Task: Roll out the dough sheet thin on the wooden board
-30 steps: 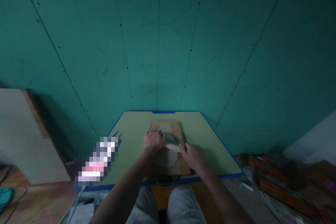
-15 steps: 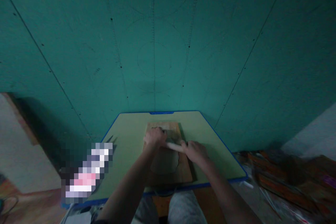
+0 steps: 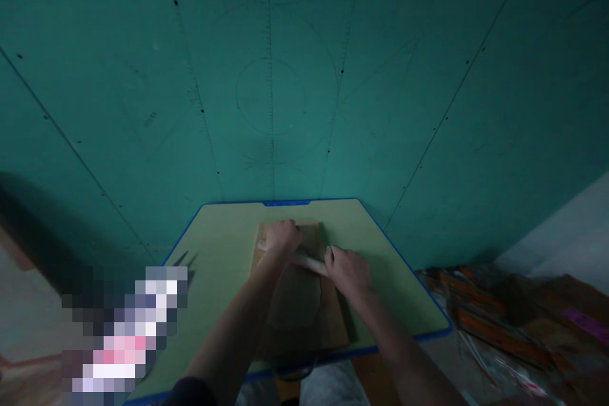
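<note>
Rolling setup, referenced to the wooden board point(image 3: 333, 323): flattened dough sheet point(image 3: 295, 298) lies on the board's near half. Beyond it, a pale rolling pin point(image 3: 309, 261) lies across the board, at the sheet's far edge. Right hand point(image 3: 347, 271) is clenched over the pin's right end, left hand point(image 3: 281, 238) wrapped over its left end. Board sits on the green, blue-edged worktop point(image 3: 223, 247). Teal wall point(image 3: 304, 76) beyond the board.

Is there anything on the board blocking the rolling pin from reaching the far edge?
Nothing visible does. The rolling pin, under the left hand and right hand, lies across the flat clay sheet on the wooden board, close to its far edge.
</note>
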Action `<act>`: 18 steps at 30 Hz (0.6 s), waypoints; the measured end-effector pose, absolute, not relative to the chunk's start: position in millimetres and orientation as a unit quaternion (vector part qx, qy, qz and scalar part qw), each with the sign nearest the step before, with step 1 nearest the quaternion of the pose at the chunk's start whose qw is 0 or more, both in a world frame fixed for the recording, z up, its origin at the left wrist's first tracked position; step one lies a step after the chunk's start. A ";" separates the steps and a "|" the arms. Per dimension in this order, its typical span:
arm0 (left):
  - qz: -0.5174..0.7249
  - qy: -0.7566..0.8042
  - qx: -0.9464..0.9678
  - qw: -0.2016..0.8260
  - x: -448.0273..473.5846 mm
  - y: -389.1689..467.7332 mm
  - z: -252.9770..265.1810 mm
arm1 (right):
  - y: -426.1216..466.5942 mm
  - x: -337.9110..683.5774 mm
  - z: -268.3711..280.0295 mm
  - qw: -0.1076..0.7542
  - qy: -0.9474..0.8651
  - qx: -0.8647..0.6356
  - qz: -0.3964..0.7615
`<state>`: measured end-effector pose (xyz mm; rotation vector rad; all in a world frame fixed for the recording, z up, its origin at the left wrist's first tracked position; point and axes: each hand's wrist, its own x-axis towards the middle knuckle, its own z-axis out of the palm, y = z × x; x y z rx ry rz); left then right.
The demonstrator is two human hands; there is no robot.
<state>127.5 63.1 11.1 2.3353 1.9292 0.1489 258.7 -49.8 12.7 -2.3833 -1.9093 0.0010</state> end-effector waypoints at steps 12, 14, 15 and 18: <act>0.129 0.551 0.823 -0.049 104.4 15.2 0.7 | -61.1 242.1 13.7 0.040 -0.629 -0.772 0.079; 0.140 0.528 0.835 -0.068 98.6 4.6 -3.9 | -60.6 240.3 13.3 0.049 -0.618 -0.781 0.079; 0.145 0.518 0.840 -0.074 96.0 -0.2 -5.9 | -60.6 239.5 13.1 0.055 -0.613 -0.785 0.077; 0.151 0.506 0.846 -0.071 90.2 -11.0 -9.6 | -61.8 237.6 12.7 0.057 -0.607 -0.789 0.075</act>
